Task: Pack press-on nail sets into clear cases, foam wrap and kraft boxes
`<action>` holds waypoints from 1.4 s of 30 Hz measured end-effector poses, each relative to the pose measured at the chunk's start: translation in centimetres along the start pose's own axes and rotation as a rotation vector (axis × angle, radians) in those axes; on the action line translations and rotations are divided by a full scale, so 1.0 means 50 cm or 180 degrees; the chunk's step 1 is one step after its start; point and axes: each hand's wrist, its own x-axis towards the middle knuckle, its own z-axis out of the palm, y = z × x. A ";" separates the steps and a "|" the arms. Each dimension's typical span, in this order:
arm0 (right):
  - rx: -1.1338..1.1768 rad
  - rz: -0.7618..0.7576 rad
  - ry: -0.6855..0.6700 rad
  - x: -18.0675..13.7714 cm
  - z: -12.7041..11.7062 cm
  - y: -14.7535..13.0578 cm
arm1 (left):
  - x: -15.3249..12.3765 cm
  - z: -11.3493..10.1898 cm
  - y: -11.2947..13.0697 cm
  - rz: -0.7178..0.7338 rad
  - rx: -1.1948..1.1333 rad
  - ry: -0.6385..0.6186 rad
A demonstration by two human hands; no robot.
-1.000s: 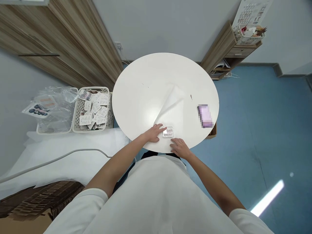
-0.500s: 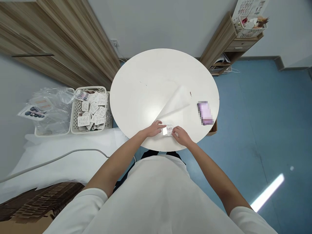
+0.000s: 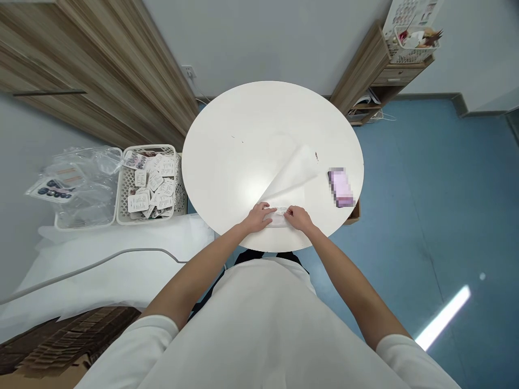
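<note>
Near the front edge of the round white table, a small clear packet with pale printing lies between my two hands. My left hand rests on its left end, index finger stretched along the far side and thumb apart on the near side. At the right end, my right hand has its fingers curled in a pinch at the packet's edge; the fingertips are partly hidden. Just beyond the hands is a thin white sheet, folded over diagonally on the tabletop.
A pixelated purple item lies at the table's right. On the left stand a white basket of printed cards and a basket with clear plastic bags. A wooden cabinet is at the back right. Brown cardboard lies at lower left.
The fingers of my right hand have curled in and shifted slightly over the packet. A bright reflection on the packet has gone. My left hand has barely moved.
</note>
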 end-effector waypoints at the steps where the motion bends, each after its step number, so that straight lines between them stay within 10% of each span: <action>1: 0.0094 -0.0017 0.0017 -0.001 -0.007 0.005 | 0.000 0.007 0.000 -0.0024 0.0072 0.0120; 8: 0.0092 -0.0395 0.2151 -0.090 -0.032 0.066 | -0.002 0.023 -0.005 0.0100 0.0308 0.0323; 13: -0.0925 -0.2052 0.0720 -0.129 0.037 0.052 | 0.001 0.018 -0.007 0.0142 0.0303 0.0322; 23: -0.1410 -0.2153 0.0280 -0.021 0.030 0.009 | -0.001 -0.003 0.007 0.0195 0.0168 0.0160; 34: -0.1005 -0.2014 -0.0381 -0.100 0.032 -0.002 | -0.093 0.023 0.049 0.0141 -0.0045 -0.0313; 42: -0.0576 -0.1876 -0.0041 -0.076 0.002 -0.011 | -0.061 -0.010 0.034 -0.0412 -0.0036 -0.0098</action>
